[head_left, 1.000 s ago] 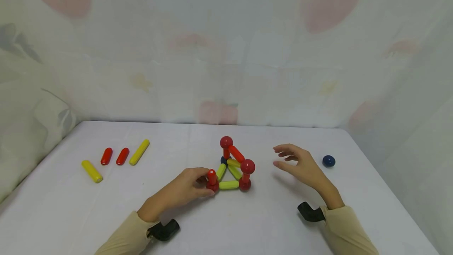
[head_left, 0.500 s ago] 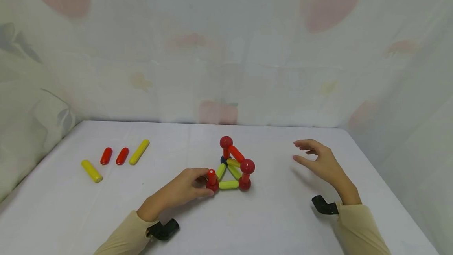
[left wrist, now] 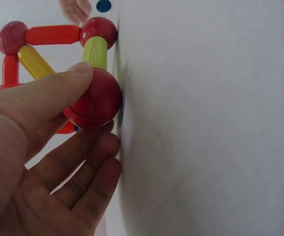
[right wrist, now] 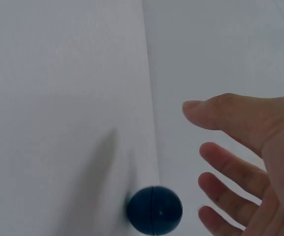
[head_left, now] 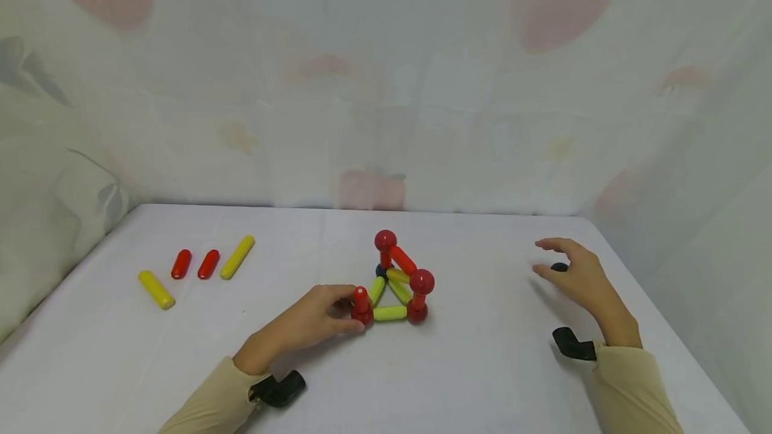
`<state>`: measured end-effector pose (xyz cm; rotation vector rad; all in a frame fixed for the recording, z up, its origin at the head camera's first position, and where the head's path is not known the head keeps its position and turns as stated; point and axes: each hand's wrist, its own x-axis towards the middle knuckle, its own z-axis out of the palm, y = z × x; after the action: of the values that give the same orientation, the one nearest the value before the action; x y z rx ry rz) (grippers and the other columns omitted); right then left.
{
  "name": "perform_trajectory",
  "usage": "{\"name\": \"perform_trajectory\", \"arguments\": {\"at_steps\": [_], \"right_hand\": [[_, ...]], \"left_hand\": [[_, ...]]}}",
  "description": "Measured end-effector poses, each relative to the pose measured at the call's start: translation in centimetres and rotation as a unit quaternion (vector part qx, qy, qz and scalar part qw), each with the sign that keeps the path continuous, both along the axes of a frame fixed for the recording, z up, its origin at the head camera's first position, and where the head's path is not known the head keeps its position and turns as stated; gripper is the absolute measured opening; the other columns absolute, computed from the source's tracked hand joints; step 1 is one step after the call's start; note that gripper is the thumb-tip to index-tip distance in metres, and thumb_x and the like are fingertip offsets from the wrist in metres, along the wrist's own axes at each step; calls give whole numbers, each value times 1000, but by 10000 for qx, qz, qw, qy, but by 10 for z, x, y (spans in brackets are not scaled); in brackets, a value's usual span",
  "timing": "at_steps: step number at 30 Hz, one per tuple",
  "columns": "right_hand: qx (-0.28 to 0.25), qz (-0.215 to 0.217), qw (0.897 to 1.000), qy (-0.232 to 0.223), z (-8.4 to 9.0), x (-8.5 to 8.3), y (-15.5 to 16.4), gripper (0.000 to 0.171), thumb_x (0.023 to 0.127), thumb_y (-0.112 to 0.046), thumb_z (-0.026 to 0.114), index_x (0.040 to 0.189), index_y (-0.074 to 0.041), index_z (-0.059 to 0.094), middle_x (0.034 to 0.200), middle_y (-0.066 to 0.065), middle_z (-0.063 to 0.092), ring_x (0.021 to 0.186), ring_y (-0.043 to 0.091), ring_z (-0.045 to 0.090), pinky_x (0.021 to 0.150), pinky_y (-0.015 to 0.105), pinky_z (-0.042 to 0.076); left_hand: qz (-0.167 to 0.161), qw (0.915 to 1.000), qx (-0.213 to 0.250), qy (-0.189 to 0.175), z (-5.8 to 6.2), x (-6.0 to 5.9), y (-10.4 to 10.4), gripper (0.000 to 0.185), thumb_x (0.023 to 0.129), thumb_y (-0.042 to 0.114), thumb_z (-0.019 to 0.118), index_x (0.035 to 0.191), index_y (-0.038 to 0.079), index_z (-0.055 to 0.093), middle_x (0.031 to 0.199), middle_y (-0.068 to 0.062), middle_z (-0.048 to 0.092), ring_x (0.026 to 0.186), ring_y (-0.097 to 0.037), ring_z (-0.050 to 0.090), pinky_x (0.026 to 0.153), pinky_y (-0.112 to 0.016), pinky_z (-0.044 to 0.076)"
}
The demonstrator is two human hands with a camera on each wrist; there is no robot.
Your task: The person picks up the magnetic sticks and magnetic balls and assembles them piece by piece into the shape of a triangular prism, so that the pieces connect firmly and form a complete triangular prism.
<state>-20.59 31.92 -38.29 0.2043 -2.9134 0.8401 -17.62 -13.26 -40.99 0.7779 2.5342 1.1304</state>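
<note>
Just beyond my right grip, close under my spread fingers, the blue ball sits loose on the white worktop, not yet touched. I judge it wants a soft closing from above with thumb and fingertips on opposite sides, since a ball that round would likely roll off at a nudge. My right palm faces down and inward, wrist raised, fingers relaxed and apart. Well off to the other side, my left grip pinches the near red ball at the corner of the rod frame, thumb on top, fingers curled beneath, forearm low along the worktop.
</note>
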Motion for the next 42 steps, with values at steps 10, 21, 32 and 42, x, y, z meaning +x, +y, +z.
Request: {"name": "perform_trajectory", "arguments": {"at_steps": [10,21,32,42], "right_hand": [[249,-254,9978,-560,-6,1,17,53,89,-19,71,135,2,52,137,31,51,124,51,46,96,66,43],[307,-417,9934,-1025,-13,-1,18,42,88,-4,65,128,5,55,134,39,48,116,55,50,88,60,51],[118,-203,9989,-417,-3,-1,-1,41,90,-9,67,127,2,57,128,33,57,107,46,61,71,39,56],[7,63,9999,-148,10,1,-22,43,90,-13,69,129,1,57,123,28,62,101,40,67,69,35,55]], "left_hand": [[20,10000,-61,59,1,0,0,35,86,26,78,118,16,66,104,9,68,98,-10,60,89,-26,54],[6,10000,-19,20,0,0,1,33,86,25,78,116,16,67,105,9,68,98,-10,60,88,-25,54],[-3,10000,26,38,0,0,1,29,86,25,78,111,17,67,103,9,68,96,-10,61,87,-25,53],[-12,10000,53,-6,0,0,0,31,86,24,78,114,16,67,103,8,68,97,-11,61,88,-25,54]]}}
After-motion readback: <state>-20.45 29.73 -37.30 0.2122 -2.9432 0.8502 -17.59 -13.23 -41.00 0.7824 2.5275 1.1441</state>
